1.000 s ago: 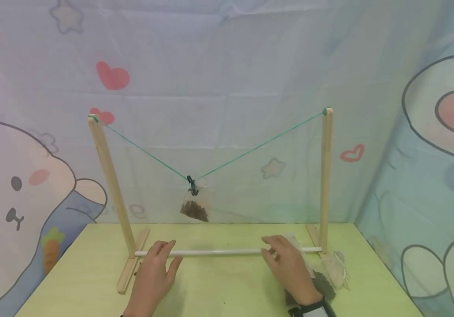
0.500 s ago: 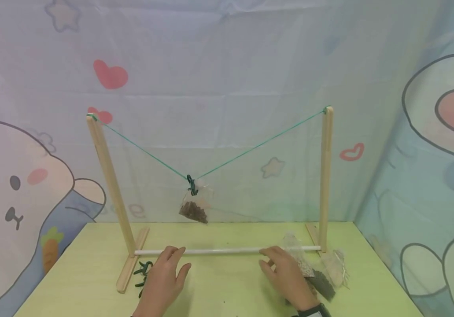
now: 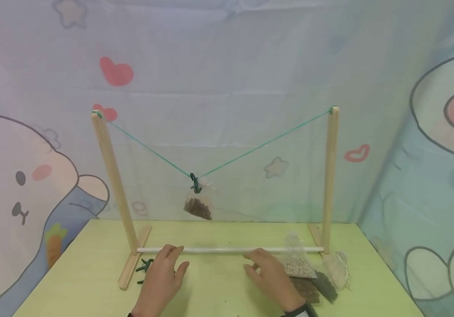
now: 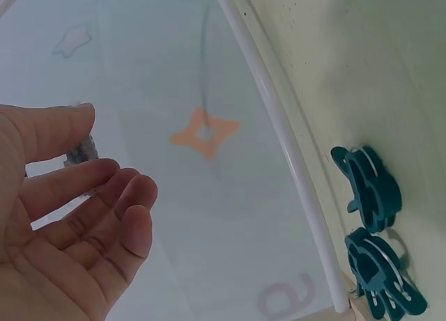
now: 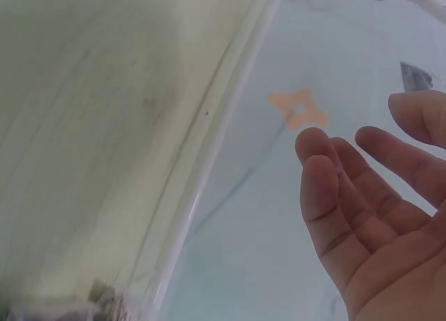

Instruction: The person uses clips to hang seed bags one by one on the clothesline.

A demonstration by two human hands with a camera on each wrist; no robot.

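A wooden frame with two posts [image 3: 112, 176] [image 3: 330, 176] stands on the yellow-green table [image 3: 219, 295]. A green string [image 3: 258, 145] sags between the post tops, and a green clip [image 3: 195, 184] holds a small clear bag of brown grains [image 3: 199, 206] at its low point. A white rod [image 3: 227, 249] [image 4: 279, 140] joins the post feet. My left hand [image 3: 163, 273] [image 4: 77, 216] hovers just before the rod, fingers relaxed, holding nothing. Green clips [image 3: 144, 266] [image 4: 373, 216] lie to its left. My right hand [image 3: 270, 273] [image 5: 376, 196] is also relaxed and empty, beside several grain bags [image 3: 300, 264].
Cartoon-printed cloth [image 3: 227, 88] walls the table at the back and both sides. Wooden foot bars [image 3: 133, 259] lie under each post. The bags at right [image 3: 331, 273] include pale and dark ones.
Both hands have drawn back from the rod toward me, the right hand moving left off the bags. The clips and the bags at right now show uncovered. The hanging bag swings slightly.
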